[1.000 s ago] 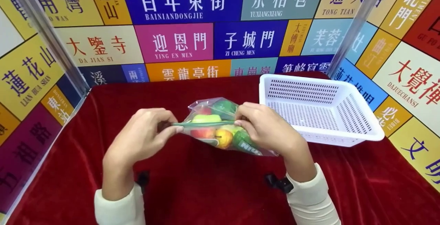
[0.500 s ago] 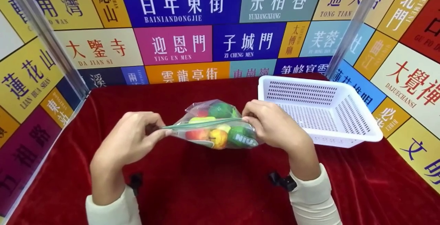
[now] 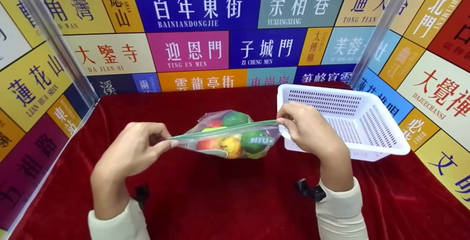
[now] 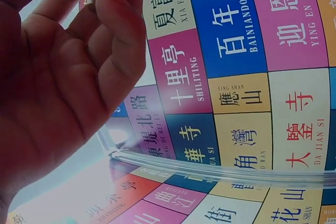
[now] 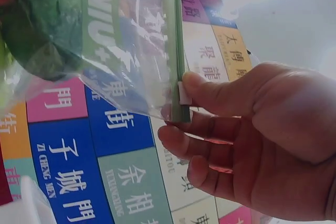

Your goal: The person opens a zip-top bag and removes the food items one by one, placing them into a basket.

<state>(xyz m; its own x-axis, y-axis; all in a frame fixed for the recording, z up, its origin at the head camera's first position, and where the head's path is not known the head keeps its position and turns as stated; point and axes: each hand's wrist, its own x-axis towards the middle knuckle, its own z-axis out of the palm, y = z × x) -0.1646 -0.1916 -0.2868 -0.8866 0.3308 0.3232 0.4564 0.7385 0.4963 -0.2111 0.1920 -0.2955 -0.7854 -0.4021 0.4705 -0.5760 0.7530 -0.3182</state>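
A clear zip bag point(image 3: 235, 137) with a green seal strip hangs between both hands, filled with several pieces of fruit in red, yellow and green. My left hand point(image 3: 134, 148) pinches the left end of the strip between thumb and fingers. At the other end, my right hand point(image 3: 312, 130) pinches the strip near a small white slider point(image 5: 185, 93). In the right wrist view, a dark green round fruit point(image 5: 44, 27) presses against the bag beside the "NIU+" print. The left wrist view shows only the curled fingers point(image 4: 122, 30); the bag is out of sight there.
A white perforated plastic basket point(image 3: 380, 146) stands at the right, just behind my right hand. Dark red velvet cloth point(image 3: 220, 203) covers the table. Panels with colourful printed signs point(image 3: 194, 3) enclose the back and sides, with clear posts at the corners.
My right hand has moved right along the strip to its end, and my left hand has shifted slightly left. The strip is now stretched out straighter between them.
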